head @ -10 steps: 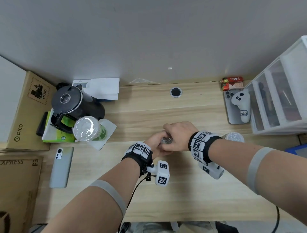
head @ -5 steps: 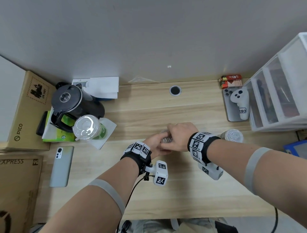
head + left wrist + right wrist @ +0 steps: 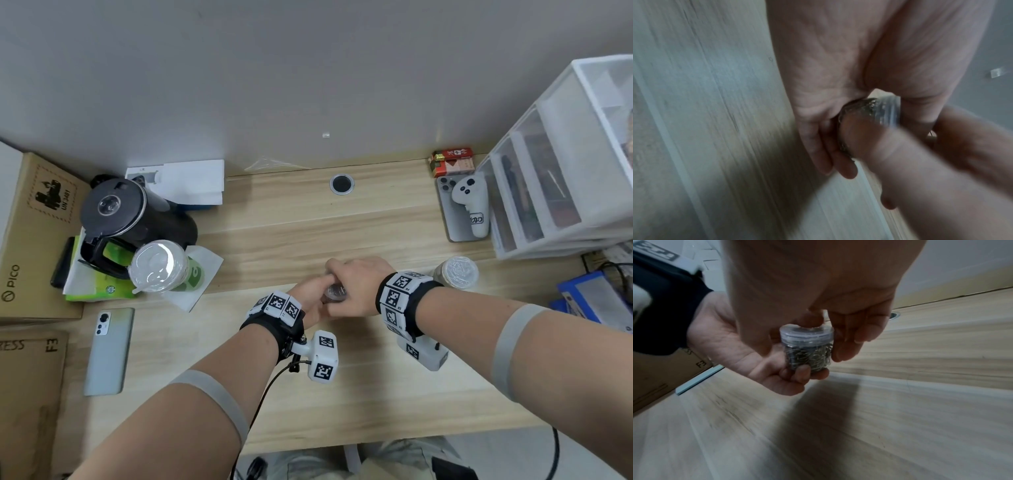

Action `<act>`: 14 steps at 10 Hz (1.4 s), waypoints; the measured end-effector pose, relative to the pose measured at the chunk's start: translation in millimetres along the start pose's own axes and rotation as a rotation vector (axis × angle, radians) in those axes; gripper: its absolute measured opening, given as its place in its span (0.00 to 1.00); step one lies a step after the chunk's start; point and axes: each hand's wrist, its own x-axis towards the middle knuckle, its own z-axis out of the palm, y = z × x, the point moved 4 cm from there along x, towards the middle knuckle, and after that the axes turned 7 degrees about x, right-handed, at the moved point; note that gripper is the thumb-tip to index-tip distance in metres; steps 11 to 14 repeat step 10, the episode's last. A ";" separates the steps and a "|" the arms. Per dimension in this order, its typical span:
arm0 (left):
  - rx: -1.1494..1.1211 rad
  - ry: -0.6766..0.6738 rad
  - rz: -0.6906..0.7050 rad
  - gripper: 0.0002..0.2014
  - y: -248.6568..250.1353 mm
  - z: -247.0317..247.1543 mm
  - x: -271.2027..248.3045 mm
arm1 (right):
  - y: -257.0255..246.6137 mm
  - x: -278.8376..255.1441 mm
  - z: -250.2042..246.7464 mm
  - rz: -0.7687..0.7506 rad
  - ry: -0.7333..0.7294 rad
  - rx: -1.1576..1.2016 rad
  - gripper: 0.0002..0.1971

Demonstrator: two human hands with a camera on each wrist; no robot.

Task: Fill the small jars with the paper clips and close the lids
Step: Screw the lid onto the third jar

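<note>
A small clear jar [image 3: 809, 356] full of metal paper clips is held above the desk's middle. My left hand [image 3: 310, 298] grips its body from below, fingers curled round the base [image 3: 797, 374]. My right hand [image 3: 356, 287] covers it from above, fingertips round its clear lid [image 3: 806, 332], which sits on the jar. In the head view only a bit of the jar [image 3: 334, 293] shows between the hands. In the left wrist view the jar [image 3: 861, 116] is blurred. A second clear jar [image 3: 457, 272] of clips with a lid stands on the desk to the right.
A black kettle [image 3: 130, 216], a lidded plastic cup [image 3: 161, 267] and a phone [image 3: 109, 349] lie at the left, beside cardboard boxes [image 3: 30, 240]. At the right are white drawers [image 3: 565, 171], a controller [image 3: 472, 205] and a red packet [image 3: 452, 162]. A cable hole [image 3: 342, 184] sits at the back.
Both hands stay together on the jar in nearly the same place; the right hand has shifted slightly on the lid.
</note>
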 end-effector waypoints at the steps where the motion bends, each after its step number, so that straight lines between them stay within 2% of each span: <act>1: 0.071 0.013 0.010 0.09 -0.9 2.4 -1.2 | 1.4 -4.1 -0.6 -0.022 -0.016 0.014 0.23; 3: 0.072 0.010 -0.014 0.14 -3.3 8.2 -3.3 | 3.3 -12.8 -3.4 0.029 0.020 0.024 0.18; 4: 0.072 0.011 -0.060 0.22 2.2 6.0 -6.5 | 16.6 -4.0 -2.2 0.115 0.000 -0.054 0.22; 5: 0.031 0.087 -0.088 0.28 4.9 -5.5 -10.4 | 45.1 2.1 -12.9 0.261 -0.043 -0.137 0.22; 6: -0.008 0.159 -0.077 0.26 0.3 -21.4 -14.8 | 76.6 4.2 -23.8 0.391 -0.071 -0.223 0.15; 7: -0.029 0.182 -0.078 0.26 -5.2 -32.2 -19.6 | 97.9 2.4 -27.4 0.430 -0.147 -0.303 0.14; 9: -0.091 0.166 -0.086 0.26 -5.1 -37.2 -24.0 | 110.4 -5.1 -26.9 0.466 -0.224 -0.337 0.18; 10: -0.081 0.194 -0.064 0.26 -0.1 -38.4 -27.3 | 104.4 1.4 -24.3 0.443 -0.172 -0.359 0.24; 14: -0.081 0.194 -0.064 0.26 -0.1 -38.4 -27.3 | 104.4 1.4 -24.3 0.443 -0.172 -0.359 0.24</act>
